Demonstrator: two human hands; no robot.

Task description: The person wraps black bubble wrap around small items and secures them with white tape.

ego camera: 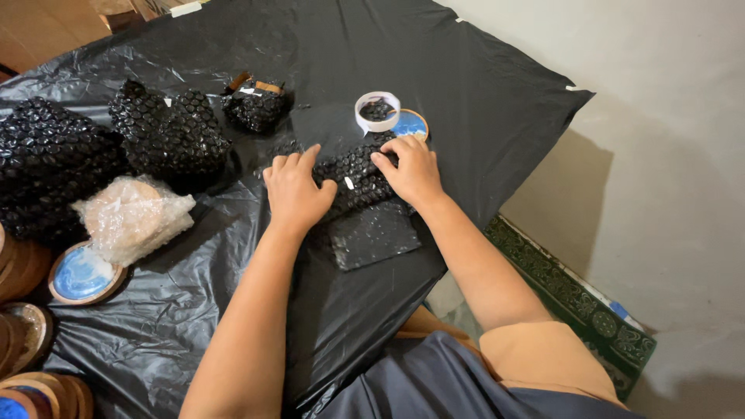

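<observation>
On the black plastic sheet covering the worktop, both hands are pressing down on a bundle of black bubble wrap. The left hand is lying flat with fingers spread over the bundle's near-left end, and the right hand is curling over its far-right end — each grip is bearing on the wrap rather than closing round it, seemingly pinning the folds so they are not springing open. A flap of the same wrap is trailing flat toward the person. A white tape roll is sitting just beyond the bundle, touching a round blue-faced wooden disc, both close to the fingers. Finished black bundles are lining up to the left, beside a clear-wrapped parcel and another blue disc. What is lying inside the pressed bundle is hidden — the wrap is covering it fully — and the stacked wooden rounds at the left edge are being cut off.
</observation>
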